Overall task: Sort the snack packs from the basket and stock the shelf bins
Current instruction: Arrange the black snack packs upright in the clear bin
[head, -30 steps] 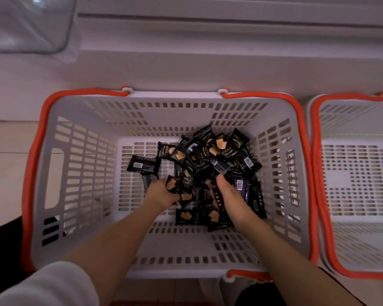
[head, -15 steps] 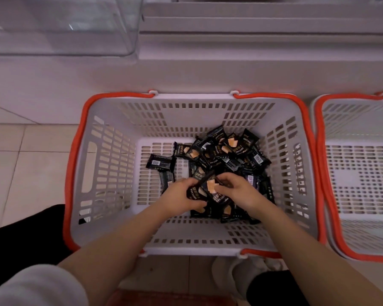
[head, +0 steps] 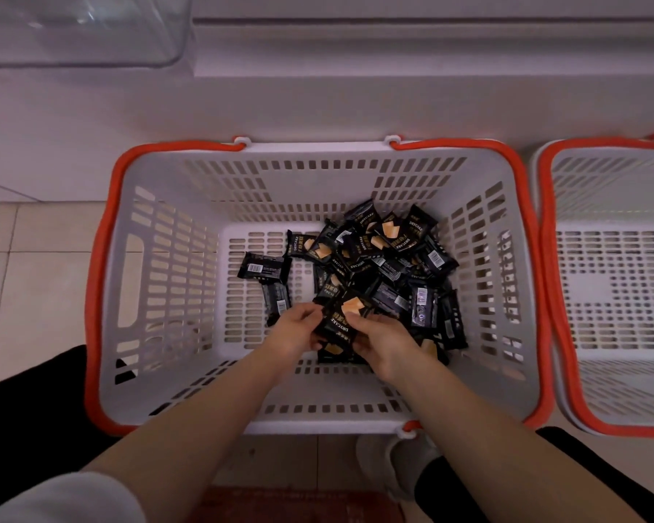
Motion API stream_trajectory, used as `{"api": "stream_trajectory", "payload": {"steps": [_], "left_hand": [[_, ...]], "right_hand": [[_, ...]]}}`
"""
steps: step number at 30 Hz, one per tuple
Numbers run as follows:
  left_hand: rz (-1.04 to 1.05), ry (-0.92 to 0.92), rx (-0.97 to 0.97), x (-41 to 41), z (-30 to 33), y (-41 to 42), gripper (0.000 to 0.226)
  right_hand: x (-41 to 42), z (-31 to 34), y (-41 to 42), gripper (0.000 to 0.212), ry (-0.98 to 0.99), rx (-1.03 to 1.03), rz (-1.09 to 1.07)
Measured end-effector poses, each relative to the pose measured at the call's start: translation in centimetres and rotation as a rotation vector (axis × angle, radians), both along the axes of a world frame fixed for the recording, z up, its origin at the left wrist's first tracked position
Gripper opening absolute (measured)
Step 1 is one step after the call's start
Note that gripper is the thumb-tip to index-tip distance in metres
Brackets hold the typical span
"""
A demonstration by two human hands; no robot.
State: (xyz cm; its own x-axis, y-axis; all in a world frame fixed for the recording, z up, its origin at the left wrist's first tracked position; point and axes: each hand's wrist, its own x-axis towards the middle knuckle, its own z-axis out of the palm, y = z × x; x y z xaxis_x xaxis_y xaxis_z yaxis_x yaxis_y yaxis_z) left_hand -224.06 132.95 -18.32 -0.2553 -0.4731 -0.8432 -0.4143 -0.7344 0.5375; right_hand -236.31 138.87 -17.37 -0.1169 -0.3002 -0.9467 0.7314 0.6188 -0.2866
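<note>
Inside the grey slotted plastic basket with orange rim [head: 129, 281], left hand [head: 293, 332] and right hand [head: 384, 343] fingers pinch one black foil snack pack [head: 342, 317] lettered "DRYCAKE" above the black pile [head: 389, 258].

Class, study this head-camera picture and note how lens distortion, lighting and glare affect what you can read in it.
Head view: wide-angle bowing curves the basket rim; dim, even light, no hard shadows; soft glare on the clear bin; lettering is legible on the pack held between both hands, the pile behind mostly too small to read.
</note>
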Motion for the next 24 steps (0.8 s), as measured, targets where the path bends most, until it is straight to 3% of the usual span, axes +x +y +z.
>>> {"api": "stream_trajectory", "payload": {"steps": [4,6,9,14,20,22,24], "left_hand": [[0.021,0.04,0.056,0.0,-0.6,-0.4,0.014],[-0.109,0.057,-0.017,0.1,-0.8,-0.5,0.01],[-0.282,0.003,-0.147,0.3,-0.9,-1.2,0.013],[-0.526,-0.213,-0.222,1.5,-1.3,-2.8,0.027],[-0.683,-0.358,-0.244,3.5,-2.3,-2.6,0.019],[-0.692,-0.375,-0.234,3.9,-2.5,-2.3,0.024],[-0.663,-0.369,-0.207,4.1,-2.6,-2.0,0.029]], "right_hand": [[0.1,-0.5,0.1,0.028,-0.022,-0.028,0.008],[-0.2,-0.5,0.2,0.031,-0.065,-0.105,0.125],[-2.0,-0.6,-0.2,0.03,0.057,-0.155,0.523],[-7.0,-3.0,0.6,0.049,0.655,-0.202,1.274],[-6.3,-4.4,1.5,0.063,0.734,-0.316,1.942],[-5.8,-4.5,1.5,0.069,0.797,-0.295,2.079],[-5.6,-4.6,1.2,0.072,0.813,-0.261,2.085]]}}
